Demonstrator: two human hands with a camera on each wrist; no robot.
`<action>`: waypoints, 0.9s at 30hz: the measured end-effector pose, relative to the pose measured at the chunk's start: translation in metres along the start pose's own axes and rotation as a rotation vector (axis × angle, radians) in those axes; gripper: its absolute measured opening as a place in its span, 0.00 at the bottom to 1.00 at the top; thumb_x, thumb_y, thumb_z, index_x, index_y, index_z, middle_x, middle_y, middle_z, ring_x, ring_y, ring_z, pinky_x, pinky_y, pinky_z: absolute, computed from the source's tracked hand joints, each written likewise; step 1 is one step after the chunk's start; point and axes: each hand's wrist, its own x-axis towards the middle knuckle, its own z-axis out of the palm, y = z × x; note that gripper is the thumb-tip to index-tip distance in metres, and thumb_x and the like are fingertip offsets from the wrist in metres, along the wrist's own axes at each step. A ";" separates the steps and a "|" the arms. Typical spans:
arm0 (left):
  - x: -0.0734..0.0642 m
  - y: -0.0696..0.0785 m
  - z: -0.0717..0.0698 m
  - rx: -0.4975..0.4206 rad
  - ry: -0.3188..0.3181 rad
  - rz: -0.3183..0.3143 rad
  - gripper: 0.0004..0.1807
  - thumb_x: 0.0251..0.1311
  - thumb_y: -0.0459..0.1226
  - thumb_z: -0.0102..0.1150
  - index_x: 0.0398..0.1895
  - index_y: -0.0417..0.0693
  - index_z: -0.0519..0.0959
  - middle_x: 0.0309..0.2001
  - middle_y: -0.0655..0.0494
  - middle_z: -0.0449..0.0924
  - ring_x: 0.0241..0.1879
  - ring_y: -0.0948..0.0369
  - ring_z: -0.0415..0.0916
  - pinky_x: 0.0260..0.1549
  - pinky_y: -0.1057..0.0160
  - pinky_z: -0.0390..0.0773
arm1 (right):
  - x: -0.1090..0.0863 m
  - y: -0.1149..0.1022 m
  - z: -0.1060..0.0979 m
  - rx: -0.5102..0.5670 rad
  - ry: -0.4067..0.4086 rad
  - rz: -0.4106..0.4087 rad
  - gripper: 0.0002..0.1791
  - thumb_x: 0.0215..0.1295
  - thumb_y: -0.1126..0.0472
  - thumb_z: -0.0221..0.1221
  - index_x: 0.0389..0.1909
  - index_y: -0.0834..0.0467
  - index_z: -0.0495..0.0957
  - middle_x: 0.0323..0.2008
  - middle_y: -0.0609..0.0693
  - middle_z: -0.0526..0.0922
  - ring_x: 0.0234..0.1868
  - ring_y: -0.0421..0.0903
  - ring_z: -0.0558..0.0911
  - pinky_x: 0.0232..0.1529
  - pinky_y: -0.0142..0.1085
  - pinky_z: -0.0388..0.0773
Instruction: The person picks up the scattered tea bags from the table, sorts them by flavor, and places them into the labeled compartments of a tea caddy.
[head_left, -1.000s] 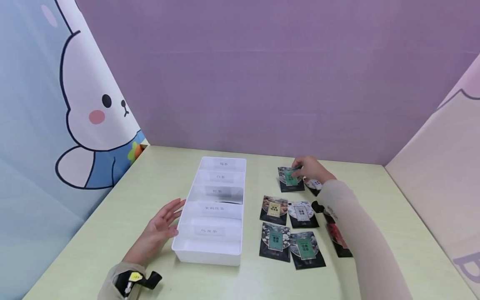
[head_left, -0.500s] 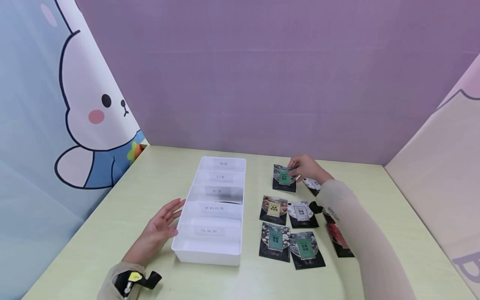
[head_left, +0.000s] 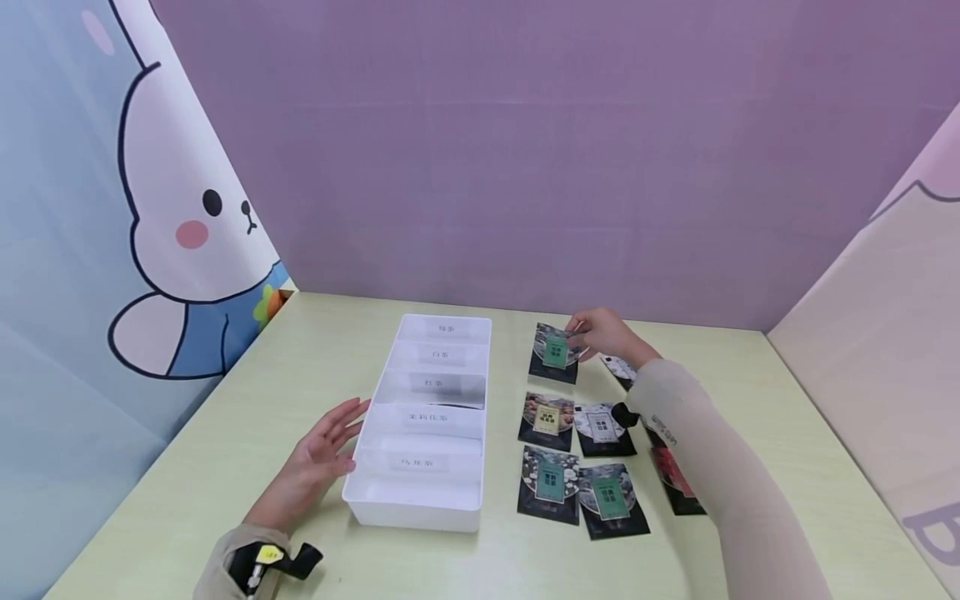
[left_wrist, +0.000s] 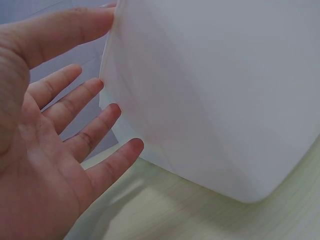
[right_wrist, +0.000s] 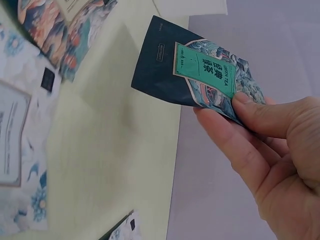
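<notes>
Green tea packet [head_left: 549,357] was held above the tabletop [head_left: 315,333], right of the white box [head_left: 416,515], pinched by the right hand [head_left: 609,335]. The left hand [head_left: 318,454], fingers apart, was at the box's side. Its middle compartment [head_left: 420,396] showed a dark edge [head_left: 459,407], unidentifiable.

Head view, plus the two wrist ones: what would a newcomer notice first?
The big white cartoon animal on the head view's left probably comes first. Next comes the white divided box near the middle, with the left hand at its side. To the box's right, the right hand pinches a green tea packet.
</notes>
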 end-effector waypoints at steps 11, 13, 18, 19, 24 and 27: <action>0.001 -0.002 -0.002 -0.001 -0.005 -0.023 0.44 0.62 0.23 0.56 0.78 0.41 0.48 0.77 0.53 0.54 0.66 0.70 0.65 0.59 0.67 0.70 | 0.003 -0.018 -0.002 0.066 0.049 -0.039 0.09 0.63 0.74 0.62 0.44 0.72 0.81 0.36 0.62 0.85 0.34 0.53 0.87 0.36 0.48 0.85; 0.001 -0.003 -0.002 -0.005 -0.008 -0.023 0.43 0.62 0.23 0.56 0.78 0.42 0.48 0.77 0.53 0.54 0.66 0.69 0.65 0.60 0.68 0.70 | 0.004 -0.022 -0.001 0.089 0.058 -0.041 0.08 0.64 0.74 0.62 0.43 0.72 0.80 0.36 0.62 0.85 0.34 0.53 0.87 0.37 0.49 0.85; -0.001 -0.003 -0.004 -0.008 -0.013 -0.028 0.43 0.63 0.23 0.55 0.79 0.42 0.47 0.77 0.55 0.53 0.66 0.70 0.64 0.60 0.69 0.69 | 0.009 -0.036 0.000 0.136 0.082 -0.029 0.07 0.62 0.73 0.63 0.40 0.71 0.80 0.36 0.62 0.85 0.34 0.51 0.87 0.38 0.48 0.85; -0.001 -0.003 -0.004 -0.008 -0.014 -0.027 0.43 0.63 0.23 0.55 0.79 0.42 0.47 0.77 0.54 0.53 0.66 0.70 0.64 0.60 0.69 0.69 | 0.010 -0.039 0.001 0.144 0.084 -0.027 0.07 0.62 0.73 0.64 0.39 0.71 0.80 0.36 0.62 0.85 0.34 0.51 0.87 0.37 0.47 0.85; -0.001 -0.003 -0.003 -0.016 -0.019 -0.012 0.43 0.62 0.23 0.55 0.78 0.46 0.50 0.77 0.51 0.51 0.66 0.69 0.64 0.60 0.68 0.69 | 0.014 -0.051 0.003 0.177 0.093 -0.022 0.06 0.61 0.73 0.65 0.37 0.70 0.80 0.36 0.64 0.85 0.35 0.54 0.87 0.37 0.47 0.85; 0.000 -0.003 -0.003 -0.014 -0.024 -0.005 0.44 0.62 0.23 0.55 0.78 0.42 0.48 0.78 0.49 0.50 0.66 0.69 0.64 0.60 0.68 0.70 | 0.017 -0.056 0.005 0.196 0.105 -0.027 0.06 0.60 0.73 0.65 0.36 0.70 0.79 0.37 0.63 0.85 0.35 0.53 0.87 0.38 0.48 0.85</action>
